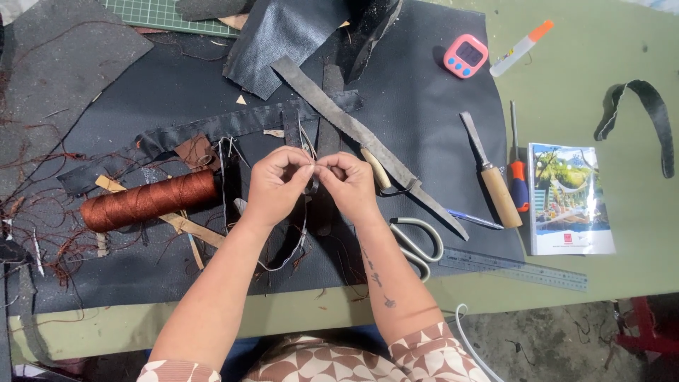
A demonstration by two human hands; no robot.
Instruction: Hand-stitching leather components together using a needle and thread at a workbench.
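Your left hand and right hand meet fingertip to fingertip, both pinched shut on a thin pale thread above the narrow dark leather strap; keep that pinch tight and the strand taut; the brown thread spool lies just left.

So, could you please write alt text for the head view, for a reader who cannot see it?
Two bare hands, left hand and right hand, pinch fine thread together over a dark leather strap piece on a black mat. A rust-brown thread spool lies left; metal scissors and a wooden-handled chisel lie right.
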